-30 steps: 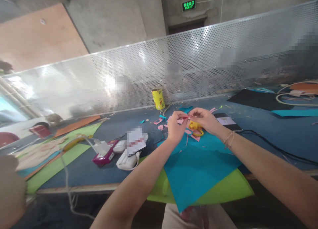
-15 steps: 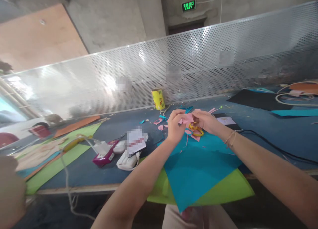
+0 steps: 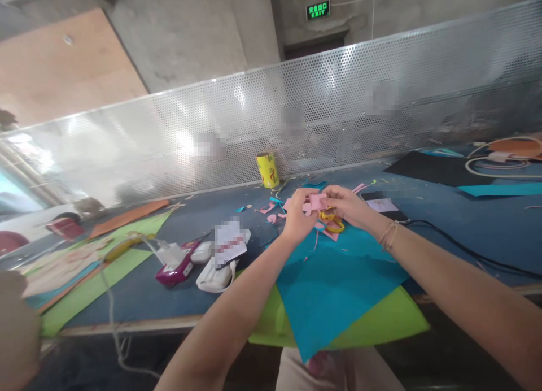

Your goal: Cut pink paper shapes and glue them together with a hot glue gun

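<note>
Both hands meet over the blue table, pinching a small pink paper piece [image 3: 316,201] between them. My left hand [image 3: 296,217] grips its left side with closed fingers. My right hand [image 3: 348,205] pinches its right side, a thin bracelet on that wrist. Just below the hands lie yellow-handled scissors [image 3: 333,221] among pink paper scraps [image 3: 328,233]. Under my forearms a blue paper sheet [image 3: 334,289] lies over a green sheet [image 3: 381,323], both hanging past the table's front edge.
A yellow can [image 3: 267,170] stands by the perforated metal screen [image 3: 296,120]. A phone [image 3: 383,205] with a black cable lies right of my hands. White chargers [image 3: 214,272] and a magenta box [image 3: 173,269] sit left. Green and orange sheets [image 3: 97,278] lie far left.
The pink piece was edge-on between my fingertips a second ago; it is now turned flat and open between both hands. My hands stayed in the same spot.
</note>
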{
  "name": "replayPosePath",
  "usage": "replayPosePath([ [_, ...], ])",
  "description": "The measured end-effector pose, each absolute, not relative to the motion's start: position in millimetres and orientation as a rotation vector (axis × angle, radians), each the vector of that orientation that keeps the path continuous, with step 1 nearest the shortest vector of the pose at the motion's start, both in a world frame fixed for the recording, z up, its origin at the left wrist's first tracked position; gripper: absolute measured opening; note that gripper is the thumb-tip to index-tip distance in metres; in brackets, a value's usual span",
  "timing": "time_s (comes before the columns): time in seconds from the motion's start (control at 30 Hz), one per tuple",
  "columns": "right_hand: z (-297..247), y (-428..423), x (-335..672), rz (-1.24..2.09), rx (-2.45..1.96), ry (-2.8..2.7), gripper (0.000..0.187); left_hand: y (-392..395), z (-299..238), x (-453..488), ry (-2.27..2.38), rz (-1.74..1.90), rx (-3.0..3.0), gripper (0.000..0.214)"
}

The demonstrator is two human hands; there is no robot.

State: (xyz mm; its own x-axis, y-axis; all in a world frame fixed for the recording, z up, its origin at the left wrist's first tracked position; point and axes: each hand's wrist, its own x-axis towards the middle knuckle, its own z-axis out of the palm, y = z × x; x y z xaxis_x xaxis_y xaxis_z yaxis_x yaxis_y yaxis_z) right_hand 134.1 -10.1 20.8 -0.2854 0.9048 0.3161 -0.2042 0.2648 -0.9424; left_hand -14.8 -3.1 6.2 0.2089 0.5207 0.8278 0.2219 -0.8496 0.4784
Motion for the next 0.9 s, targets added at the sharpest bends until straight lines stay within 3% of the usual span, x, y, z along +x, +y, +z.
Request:
replayPosePath([
  [0.1,19,-5,137,1.231,-0.718,-1.423,0.016,-2,3,-12,0.688,1.582,2.198,0.051],
  [0.3,19,-2,140,1.186,-0.784,-1.443,0.016,4,3,-15,0.790,1.630,2.262,0.033],
  [0.9,19,-12,125,1.100,-0.818,-1.567,0.018,0,1,-20,1.013,1.832,2.457,0.024],
])
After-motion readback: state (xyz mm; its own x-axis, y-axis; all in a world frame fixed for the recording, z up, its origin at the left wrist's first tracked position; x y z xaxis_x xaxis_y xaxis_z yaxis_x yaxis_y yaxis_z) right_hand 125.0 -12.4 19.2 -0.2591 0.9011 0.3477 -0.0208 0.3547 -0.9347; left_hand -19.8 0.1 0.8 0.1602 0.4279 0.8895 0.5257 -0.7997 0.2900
